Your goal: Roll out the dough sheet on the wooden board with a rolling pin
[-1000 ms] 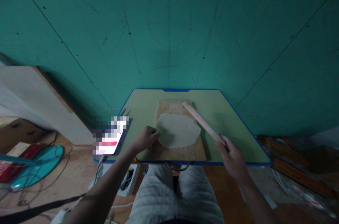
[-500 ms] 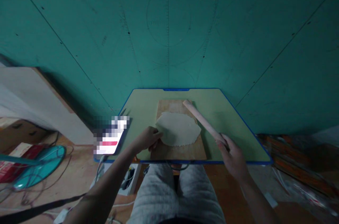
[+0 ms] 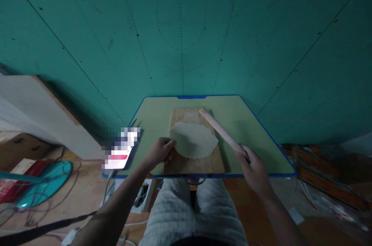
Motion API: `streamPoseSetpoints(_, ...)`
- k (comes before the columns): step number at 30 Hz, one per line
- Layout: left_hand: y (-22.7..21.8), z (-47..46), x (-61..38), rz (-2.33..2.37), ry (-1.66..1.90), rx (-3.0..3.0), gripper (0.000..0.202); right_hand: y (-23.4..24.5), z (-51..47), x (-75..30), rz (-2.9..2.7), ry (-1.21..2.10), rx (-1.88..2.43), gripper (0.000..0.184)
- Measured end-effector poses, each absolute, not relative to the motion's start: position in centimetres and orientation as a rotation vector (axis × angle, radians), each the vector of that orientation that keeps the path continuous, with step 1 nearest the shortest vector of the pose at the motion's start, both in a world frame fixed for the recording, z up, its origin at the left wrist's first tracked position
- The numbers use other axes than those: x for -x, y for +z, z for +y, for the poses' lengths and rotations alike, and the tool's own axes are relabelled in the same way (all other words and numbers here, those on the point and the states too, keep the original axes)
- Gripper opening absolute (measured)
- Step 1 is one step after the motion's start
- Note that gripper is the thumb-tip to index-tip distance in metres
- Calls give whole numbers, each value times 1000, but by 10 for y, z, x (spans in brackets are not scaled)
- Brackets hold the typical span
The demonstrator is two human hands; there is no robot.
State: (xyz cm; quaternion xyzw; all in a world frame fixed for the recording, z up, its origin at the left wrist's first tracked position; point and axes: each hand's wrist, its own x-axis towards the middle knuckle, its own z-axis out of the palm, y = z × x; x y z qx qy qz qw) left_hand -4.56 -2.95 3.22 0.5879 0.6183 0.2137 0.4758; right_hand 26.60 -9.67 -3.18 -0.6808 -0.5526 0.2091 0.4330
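Note:
A flat round sheet of pale dough lies on a wooden board in the middle of a small green table with a blue rim. My left hand is closed in a pinch on the dough's left edge. My right hand is wrapped round the near end of a wooden rolling pin. The pin slants up and left, its far end resting over the board's back right corner, beside the dough.
A phone with a lit screen lies on the table's left front corner. Left of the table the floor holds a teal fan base, cables and a power strip. Clutter lies on the floor at right. My knees sit under the table's front edge.
The dough has shifted a little away from me on the board under my left hand's pinch. The rolling pin and my right hand hold the same pose.

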Motion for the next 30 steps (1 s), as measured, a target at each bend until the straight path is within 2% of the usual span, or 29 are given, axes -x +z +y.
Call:
streamPoseSetpoints(3,35,-31,46,1459,356,-1416,45,-32,-97,-266,-1369,513,1693,56)
streamPoseSetpoints(6,34,-30,47,1449,250,-1461,43,-30,-97,-265,-1371,512,1688,54)
streamPoseSetpoints(14,32,-30,39,1507,393,-1493,34,-26,-96,-263,-1353,533,1683,56)
streamPoseSetpoints(18,33,-32,46,1521,395,-1516,39,-27,-96,-263,-1348,521,1694,59)
streamPoseSetpoints(21,38,-38,59,1722,476,-1720,46,-27,-96,-263,-1351,512,1689,58)
streamPoseSetpoints(24,37,-49,64,1920,638,-2064,41,-28,-96,-263,-1376,502,1691,57)
streamPoseSetpoints(27,21,-64,54,1592,706,-2465,30,-30,-97,-265,-1384,490,1695,55)
streamPoseSetpoints(30,-6,-76,40,1497,676,-2694,43,-32,-97,-266,-1387,480,1680,52)
